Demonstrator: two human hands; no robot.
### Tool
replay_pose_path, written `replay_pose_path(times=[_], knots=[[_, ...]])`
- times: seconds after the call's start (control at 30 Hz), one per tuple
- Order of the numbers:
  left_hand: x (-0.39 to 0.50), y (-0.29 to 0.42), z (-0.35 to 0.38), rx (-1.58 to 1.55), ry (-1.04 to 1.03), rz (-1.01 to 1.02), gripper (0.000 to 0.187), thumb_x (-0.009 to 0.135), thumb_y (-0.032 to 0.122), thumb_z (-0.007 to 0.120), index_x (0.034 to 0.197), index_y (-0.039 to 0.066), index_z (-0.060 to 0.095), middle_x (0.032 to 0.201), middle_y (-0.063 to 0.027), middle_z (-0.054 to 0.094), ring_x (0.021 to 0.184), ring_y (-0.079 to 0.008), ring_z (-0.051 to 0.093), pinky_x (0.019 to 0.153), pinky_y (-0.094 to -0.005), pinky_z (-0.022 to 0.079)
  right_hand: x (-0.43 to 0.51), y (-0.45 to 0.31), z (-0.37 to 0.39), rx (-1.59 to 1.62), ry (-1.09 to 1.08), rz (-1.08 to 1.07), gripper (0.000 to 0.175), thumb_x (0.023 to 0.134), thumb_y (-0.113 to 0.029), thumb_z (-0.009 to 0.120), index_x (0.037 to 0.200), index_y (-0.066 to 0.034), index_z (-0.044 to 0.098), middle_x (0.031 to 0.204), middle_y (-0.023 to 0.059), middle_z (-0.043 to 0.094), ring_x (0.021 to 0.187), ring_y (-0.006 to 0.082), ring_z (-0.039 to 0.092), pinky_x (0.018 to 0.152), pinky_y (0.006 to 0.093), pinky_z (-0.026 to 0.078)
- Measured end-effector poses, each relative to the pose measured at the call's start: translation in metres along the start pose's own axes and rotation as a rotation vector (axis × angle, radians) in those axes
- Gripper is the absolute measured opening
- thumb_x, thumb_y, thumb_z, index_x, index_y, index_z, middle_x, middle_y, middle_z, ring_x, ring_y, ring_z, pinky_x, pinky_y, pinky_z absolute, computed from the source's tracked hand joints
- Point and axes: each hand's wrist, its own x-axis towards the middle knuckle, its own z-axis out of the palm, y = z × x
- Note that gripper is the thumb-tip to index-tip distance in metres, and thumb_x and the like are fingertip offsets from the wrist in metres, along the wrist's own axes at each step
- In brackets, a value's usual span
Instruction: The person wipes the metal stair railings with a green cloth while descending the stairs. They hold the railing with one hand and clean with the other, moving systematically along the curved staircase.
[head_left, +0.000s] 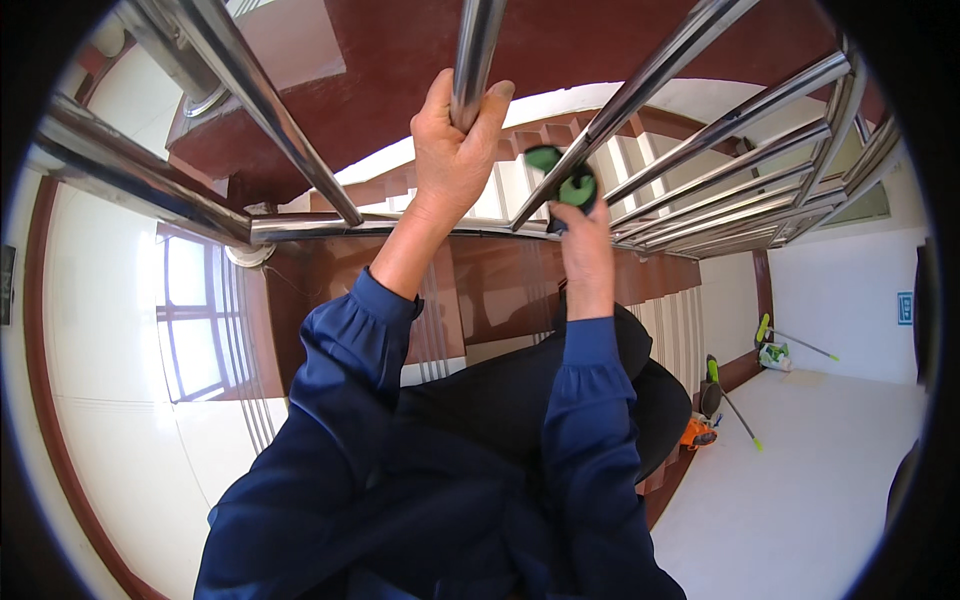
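My left hand (459, 154) grips a shiny metal baluster (478, 52) of a stair railing, with the thumb and fingers wrapped around it. To its right, my right hand (586, 236) holds a green and black cloth (577, 191) against another slanting metal baluster (626, 94). The cloth is blurred, and part of it shows on the far side of that bar. Just below both hands runs the lower metal rail (480, 225).
A thick metal post (150, 184) stands at left. Stairs (679, 307) lie beside my legs, with another flight (517, 161) beyond the railing. On the lower floor (795, 465) at right are long-handled cleaning tools (739, 416), an orange item (697, 433) and a bag (775, 355).
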Motion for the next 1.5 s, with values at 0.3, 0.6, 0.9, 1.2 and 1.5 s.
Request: replay_pose_path(times=[0.3,0.6,0.9,1.2,1.5], knots=[[-0.003,0.004,0.007,-0.009,0.069,-0.018,0.025,0.092,0.012,0.068,0.074,0.01,0.051,0.061,0.0104,0.036,0.057,-0.0007,0.031,0.05,-0.0214,0.026,0.016,0.024,0.016,-0.119,-0.017,-0.195,0.042,0.091,0.002,0.059,0.128,-0.0114,0.044,0.108,0.003,0.059,0.098,0.0135,0.056,0.089,0.0282,0.044],[-0.001,-0.005,0.006,0.015,0.073,0.054,0.021,0.092,0.012,0.067,0.077,0.008,0.051,0.056,0.0091,0.04,0.051,-0.0003,0.035,0.046,-0.0211,0.028,0.03,0.153,-0.023,-0.369,0.096,0.236,0.037,0.079,0.003,0.066,0.114,-0.0067,0.058,0.097,0.0069,0.06,0.091,0.0191,0.057,0.081,0.0311,0.045],[-0.002,-0.003,0.006,0.027,0.09,0.026,0.02,0.091,0.012,0.067,0.078,0.007,0.051,0.053,0.0066,0.043,0.049,-0.0009,0.036,0.045,-0.0215,0.028,0.005,0.043,0.005,0.083,-0.048,-0.067,0.06,0.081,0.002,0.07,0.136,-0.0099,0.048,0.104,-0.0007,0.061,0.095,0.011,0.056,0.081,0.0234,0.044],[-0.003,-0.001,0.007,0.016,0.089,-0.014,0.023,0.09,0.006,0.068,0.075,0.01,0.051,0.06,0.0105,0.036,0.056,-0.0004,0.032,0.05,-0.0211,0.026,0.018,0.127,-0.016,-0.416,0.019,0.031,0.06,0.089,-0.032,0.069,0.133,0.0012,0.044,0.113,0.014,0.059,0.108,0.0267,0.057,0.093,0.0353,0.044],[-0.001,-0.005,0.0,0.025,0.021,0.027,0.019,0.091,0.012,0.067,0.08,0.008,0.052,0.054,0.0079,0.041,0.051,-0.0004,0.035,0.046,-0.0216,0.029,0.006,0.154,-0.015,-0.598,0.014,0.12,0.069,0.09,-0.025,0.064,0.136,0.0154,0.031,0.128,0.0378,0.048,0.122,0.0483,0.047,0.102,0.046,0.039]])
